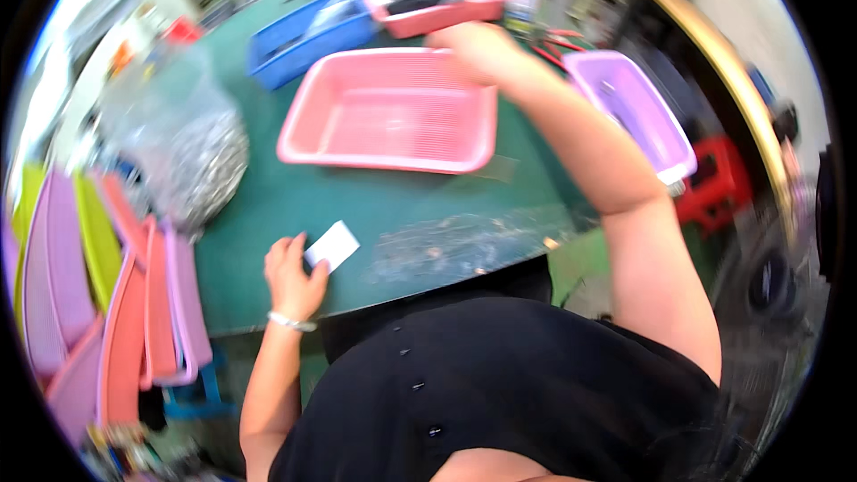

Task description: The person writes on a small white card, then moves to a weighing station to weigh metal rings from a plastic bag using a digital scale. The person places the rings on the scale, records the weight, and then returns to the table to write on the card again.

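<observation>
Near the table's front edge, my left hand (295,282) has a small white card (333,246) between thumb and fingers. The card lies flat on or just above the green tabletop. A pink plastic basket (384,159) with slotted walls stands in the middle of the table, with nothing seen inside. My right arm reaches far forward, and my right hand (473,50) is at the basket's far right corner, over its rim. Its fingers are blurred and partly hidden, so whether they grip the rim cannot be made out.
At the back are a blue basket (268,52) and another pink basket (489,9) holding dark items in plastic. A purple basket (665,138) stands right, above a red stool (719,180). Left are a clear bag of silvery pieces (192,156) and stacked coloured baskets (71,250).
</observation>
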Demonstrator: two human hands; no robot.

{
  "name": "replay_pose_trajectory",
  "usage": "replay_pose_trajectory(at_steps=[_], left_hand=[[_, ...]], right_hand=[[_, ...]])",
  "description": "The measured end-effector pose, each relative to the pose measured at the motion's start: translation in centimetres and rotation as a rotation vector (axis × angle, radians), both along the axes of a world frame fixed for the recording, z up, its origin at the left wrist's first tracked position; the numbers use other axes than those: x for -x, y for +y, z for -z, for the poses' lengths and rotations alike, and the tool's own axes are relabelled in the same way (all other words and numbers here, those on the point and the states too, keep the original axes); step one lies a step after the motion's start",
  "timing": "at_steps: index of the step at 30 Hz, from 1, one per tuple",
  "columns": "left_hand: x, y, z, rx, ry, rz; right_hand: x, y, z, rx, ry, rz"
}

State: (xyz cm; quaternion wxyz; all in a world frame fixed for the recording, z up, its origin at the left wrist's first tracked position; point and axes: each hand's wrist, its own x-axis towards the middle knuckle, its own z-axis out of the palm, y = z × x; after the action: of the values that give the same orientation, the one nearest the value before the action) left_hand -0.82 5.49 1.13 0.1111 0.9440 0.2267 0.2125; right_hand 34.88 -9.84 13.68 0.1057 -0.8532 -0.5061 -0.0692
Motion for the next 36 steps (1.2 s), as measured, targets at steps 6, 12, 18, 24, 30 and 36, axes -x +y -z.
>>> replay_pose_trajectory(at_steps=[6,12,18,24,30,36], left_hand=[[-2.1,1.8,-1.4,0.112,0.175,0.056],[-3.2,2.9,-1.0,0.241,0.250,0.136],[-3.4,2.5,-1.4,0.447,0.200,0.113],[-2.3,4.6,-4.2,1.023,-0.034,0.152],[-3.5,8.1,-16.0,0.741,-0.325,0.197],[-9.0,15.4,-28.1,-0.235,-0.187,0.066]], right_hand=[[11.2,-6.0,2.5,-0.036,0.136,-0.208],[14.0,-11.7,7.3,-0.464,0.157,-0.215],[15.4,-14.4,10.1,-0.423,0.281,-0.119],[16.0,-13.9,13.3,-0.656,0.317,-0.098],[17.0,-13.2,13.1,-0.716,0.109,-0.077],[16.5,-13.9,13.6,-0.672,0.042,-0.024]])
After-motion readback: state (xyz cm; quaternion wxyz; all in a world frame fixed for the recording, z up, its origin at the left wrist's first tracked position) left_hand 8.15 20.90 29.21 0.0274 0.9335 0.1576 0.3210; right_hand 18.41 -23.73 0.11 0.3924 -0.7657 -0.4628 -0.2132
